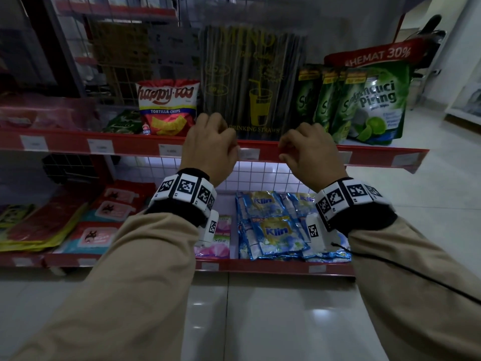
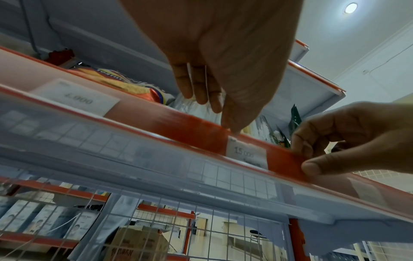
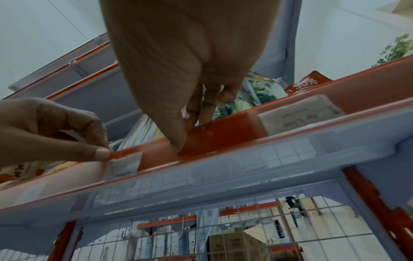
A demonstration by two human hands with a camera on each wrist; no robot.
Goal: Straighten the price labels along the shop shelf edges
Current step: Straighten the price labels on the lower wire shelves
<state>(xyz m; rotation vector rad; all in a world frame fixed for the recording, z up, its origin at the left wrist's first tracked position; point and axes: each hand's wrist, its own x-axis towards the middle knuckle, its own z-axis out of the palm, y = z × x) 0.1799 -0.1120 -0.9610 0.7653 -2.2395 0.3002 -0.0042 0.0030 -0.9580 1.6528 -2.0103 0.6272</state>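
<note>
A white price label point(image 1: 249, 153) marked 15.000 point(image 2: 247, 154) sits in the red shelf edge strip point(image 1: 130, 147) of the upper shelf, between my two hands. My left hand point(image 1: 216, 144) pinches the strip at the label's upper left corner, thumb tip point(image 3: 101, 153) on the front and fingers curled over the top edge. A short way right of the label, my right hand point(image 1: 304, 149) pinches the bare red strip, with its thumb point(image 3: 178, 144) on the face and fingers behind. The label point(image 3: 124, 165) looks slightly tilted.
More labels sit along the same strip, left point(image 1: 170, 150) and right point(image 1: 345, 156). A drinking straws pack point(image 1: 250, 84), tortilla chips point(image 1: 166, 106) and green dish-soap pouches point(image 1: 364, 105) stand just behind my hands. Blue Klin sachets point(image 1: 273, 227) lie on the lower shelf.
</note>
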